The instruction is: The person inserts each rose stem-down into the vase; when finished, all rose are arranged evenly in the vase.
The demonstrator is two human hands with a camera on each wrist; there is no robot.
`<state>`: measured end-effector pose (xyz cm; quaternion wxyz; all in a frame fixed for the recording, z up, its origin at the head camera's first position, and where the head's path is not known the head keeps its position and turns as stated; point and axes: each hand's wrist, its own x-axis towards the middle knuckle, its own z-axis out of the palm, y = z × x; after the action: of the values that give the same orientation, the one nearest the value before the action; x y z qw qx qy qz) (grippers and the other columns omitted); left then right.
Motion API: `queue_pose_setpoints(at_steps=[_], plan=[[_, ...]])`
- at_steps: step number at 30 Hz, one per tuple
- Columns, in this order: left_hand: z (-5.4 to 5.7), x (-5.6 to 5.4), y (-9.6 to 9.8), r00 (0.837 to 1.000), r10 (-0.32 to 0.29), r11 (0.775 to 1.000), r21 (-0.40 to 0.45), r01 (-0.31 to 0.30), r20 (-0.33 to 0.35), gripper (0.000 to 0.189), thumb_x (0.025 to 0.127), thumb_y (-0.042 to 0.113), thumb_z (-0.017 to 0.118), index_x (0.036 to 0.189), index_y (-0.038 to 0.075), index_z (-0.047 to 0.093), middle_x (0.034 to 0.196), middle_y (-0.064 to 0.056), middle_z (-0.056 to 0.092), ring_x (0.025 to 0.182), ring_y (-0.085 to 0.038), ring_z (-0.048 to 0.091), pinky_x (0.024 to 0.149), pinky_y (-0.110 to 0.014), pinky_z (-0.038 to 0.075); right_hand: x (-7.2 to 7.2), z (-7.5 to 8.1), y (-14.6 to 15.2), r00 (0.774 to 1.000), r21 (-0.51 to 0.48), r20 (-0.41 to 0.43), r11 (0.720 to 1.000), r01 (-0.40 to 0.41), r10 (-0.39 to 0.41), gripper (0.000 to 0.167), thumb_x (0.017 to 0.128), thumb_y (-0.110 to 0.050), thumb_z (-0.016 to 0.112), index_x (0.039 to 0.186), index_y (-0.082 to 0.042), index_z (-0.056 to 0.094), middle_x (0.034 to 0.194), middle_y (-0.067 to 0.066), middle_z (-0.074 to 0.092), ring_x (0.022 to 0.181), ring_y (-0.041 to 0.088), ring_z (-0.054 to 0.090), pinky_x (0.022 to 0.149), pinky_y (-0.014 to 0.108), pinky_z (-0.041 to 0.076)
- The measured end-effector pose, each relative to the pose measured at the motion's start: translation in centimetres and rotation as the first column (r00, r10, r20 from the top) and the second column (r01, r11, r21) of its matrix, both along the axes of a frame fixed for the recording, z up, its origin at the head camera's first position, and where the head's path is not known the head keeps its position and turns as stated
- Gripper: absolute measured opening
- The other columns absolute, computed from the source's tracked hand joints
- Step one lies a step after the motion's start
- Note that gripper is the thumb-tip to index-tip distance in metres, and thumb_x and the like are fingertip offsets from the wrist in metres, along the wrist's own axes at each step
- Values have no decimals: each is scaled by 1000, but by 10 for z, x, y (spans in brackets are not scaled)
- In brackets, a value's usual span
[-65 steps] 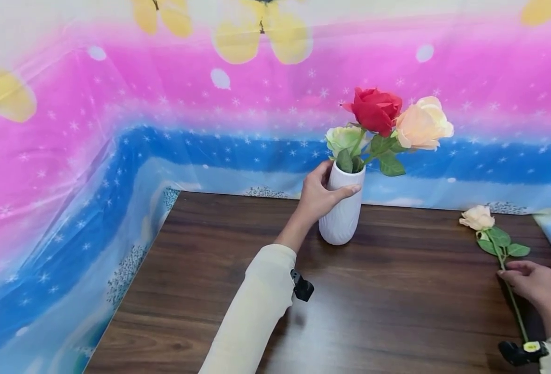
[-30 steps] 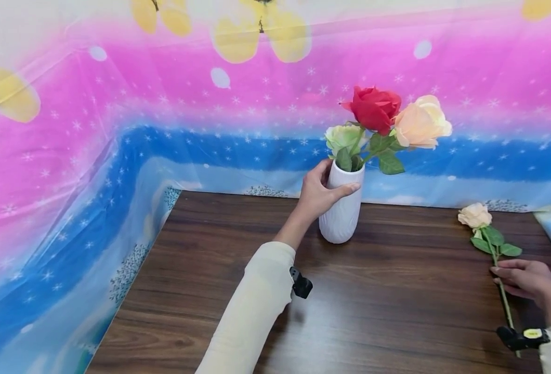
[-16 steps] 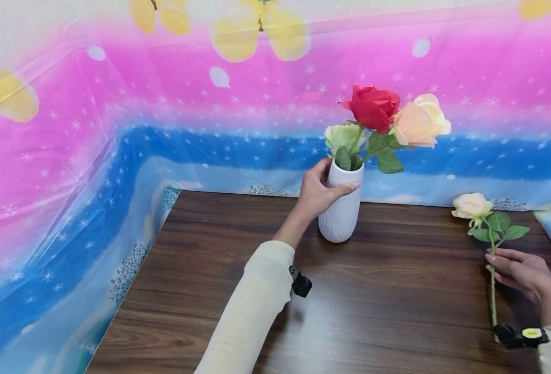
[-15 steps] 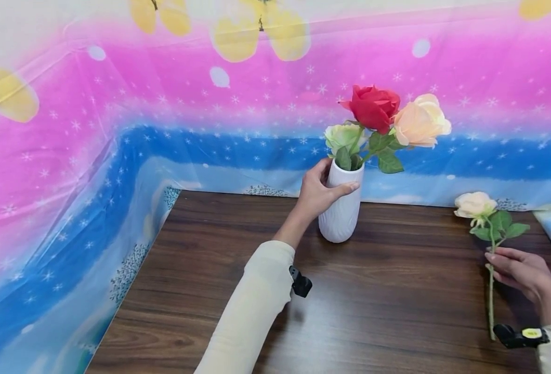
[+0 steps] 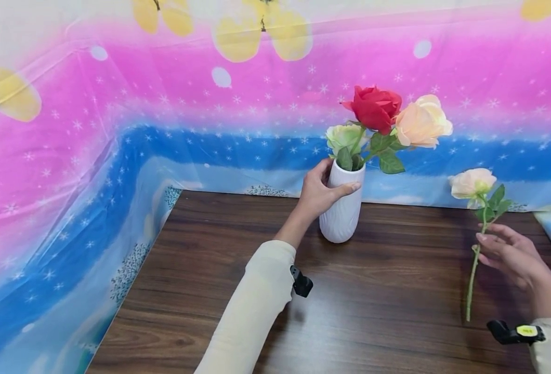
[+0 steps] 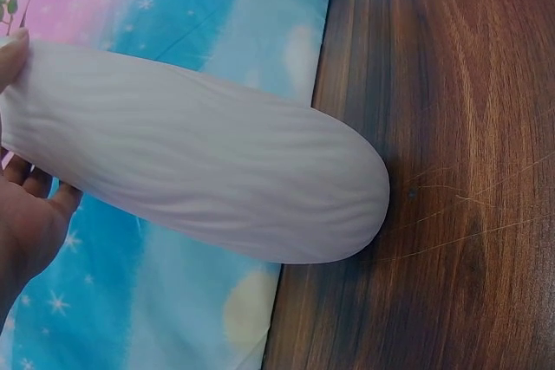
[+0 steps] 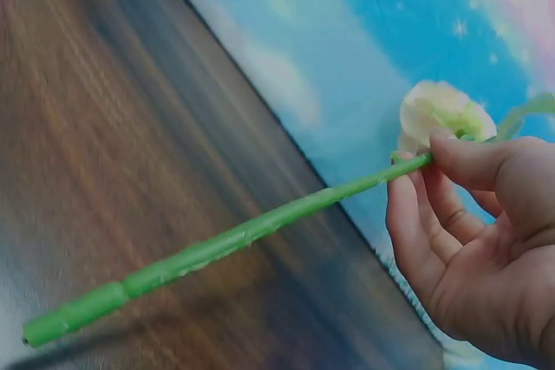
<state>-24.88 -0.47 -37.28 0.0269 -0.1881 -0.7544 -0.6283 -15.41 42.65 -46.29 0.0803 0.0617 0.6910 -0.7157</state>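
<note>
A white ribbed vase (image 5: pixel 342 215) stands upright near the back of the table, and my left hand (image 5: pixel 319 192) grips it just under the rim. In it are a red rose (image 5: pixel 375 108), a peach rose (image 5: pixel 423 122) and a pale green rose (image 5: pixel 344 139). To the right, my right hand (image 5: pixel 514 254) pinches the green stem of a cream rose (image 5: pixel 473 183) between thumb and fingers. The right wrist view shows the stem (image 7: pixel 251 230) slanting down over the table, its cut end free. The vase (image 6: pixel 208 162) fills much of the left wrist view.
The dark wooden table (image 5: pixel 238 270) ends at a back edge just behind the vase. A pink and blue printed cloth (image 5: pixel 186 104) hangs behind and to the left. Black wrist cameras sit on both cream sleeves (image 5: pixel 252 306).
The right hand has lifted the cream rose off the table and brought it up and left, its stem turning more upright. The left hand and vase have stayed in place.
</note>
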Motion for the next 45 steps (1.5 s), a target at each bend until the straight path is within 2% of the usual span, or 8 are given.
queue_pose_setpoints(at_steps=[5,10,15,23,28,35,38,45], plan=[[-1,0,0,1000,4,1000,6,-4,0,67,84,23,84,143,13,54,133,-9,66,119,-22,68,99,-35,58,-2,11,-8,998,-124,-58,992,-37,30,26,104,-6,54,117,-28,63,97,-12,71,87,4,72,69,25,61],[-1,0,1,1000,5,1000,7,-5,4,66,84,25,84,142,14,55,133,-9,66,119,-22,68,99,-35,58,-2,20,-15,991,-172,-130,983,-62,40,28,104,-3,51,118,-23,64,97,-8,71,90,6,72,71,26,62],[-1,0,1,1000,1,1000,13,-2,11,65,85,25,84,142,14,55,133,-9,66,120,-22,67,100,-35,58,-3,26,-23,983,-270,-177,959,-92,45,29,104,2,48,116,-17,67,104,-7,74,90,9,74,73,27,63],[-2,-1,2,1000,3,1000,7,-3,-11,67,84,23,84,143,13,55,133,-10,66,118,-22,68,97,-34,58,-2,33,-34,978,-292,-206,953,-82,21,29,103,4,49,113,-15,67,107,-8,74,89,11,75,72,28,64],[-1,-1,1,1000,2,1000,8,-2,-12,66,84,22,84,142,14,55,133,-9,66,118,-22,68,98,-35,58,-3,34,-38,956,-320,-282,931,-175,83,37,104,8,41,126,-15,60,105,-1,74,91,16,76,75,31,64],[-2,-2,1,1000,-4,1000,5,4,-13,66,84,23,84,143,14,54,133,-9,66,118,-22,68,98,-35,58,-7,37,-46,916,-367,-359,875,-314,178,40,105,11,32,127,-10,58,108,4,73,95,20,77,81,37,64],[-2,-3,1,1000,-3,1000,4,3,-11,66,84,24,84,143,13,54,133,-9,66,118,-22,68,99,-35,58,-6,39,-49,920,-368,-348,875,-313,183,37,105,10,33,124,-9,59,107,5,74,95,20,77,80,38,64],[-2,-2,1,1000,-1,1000,1,1,-19,65,84,23,84,141,13,55,132,-10,67,117,-22,68,97,-34,58,-4,45,-56,941,-319,-316,920,-227,123,28,106,4,41,117,-9,63,102,3,76,91,18,78,76,34,64]])
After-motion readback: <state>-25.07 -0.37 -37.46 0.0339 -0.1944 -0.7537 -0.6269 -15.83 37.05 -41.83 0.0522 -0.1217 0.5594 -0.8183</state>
